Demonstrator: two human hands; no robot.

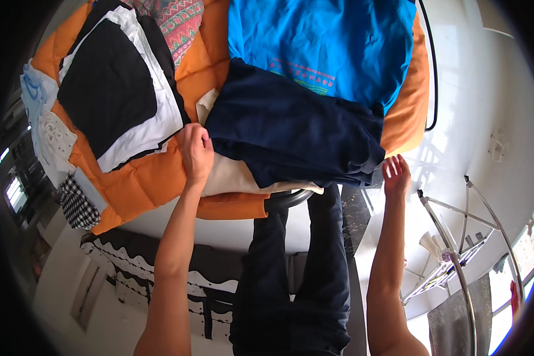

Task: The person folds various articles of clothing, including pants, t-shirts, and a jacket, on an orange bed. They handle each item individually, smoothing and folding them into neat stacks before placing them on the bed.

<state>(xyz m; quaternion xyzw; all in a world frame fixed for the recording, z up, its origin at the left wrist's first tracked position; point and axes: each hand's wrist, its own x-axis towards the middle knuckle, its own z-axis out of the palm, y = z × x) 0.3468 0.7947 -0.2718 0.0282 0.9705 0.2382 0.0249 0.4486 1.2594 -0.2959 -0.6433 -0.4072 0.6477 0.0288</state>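
Observation:
A navy blue cloth garment point(293, 122) lies across the near edge of an orange padded cover point(144, 182), overlapping the lower part of a bright blue garment point(325, 35) with printed writing. My left hand point(197, 151) is at the navy garment's left edge, its fingers curled; whether cloth is pinched in them cannot be told. Beside the navy garment's lower right corner is my right hand point(397, 174), fingers apart and holding nothing. Cream cloth point(231, 175) shows beneath the navy one, near my left hand.
Black and white garments point(109, 84) lie stacked at left, near a patterned pink cloth point(182, 31). Light blue and white clothes point(49, 129) and a checked cloth point(78, 202) line the left edge. A black tubular frame point(289, 200) shows below; a metal drying rack point(460, 249) stands right.

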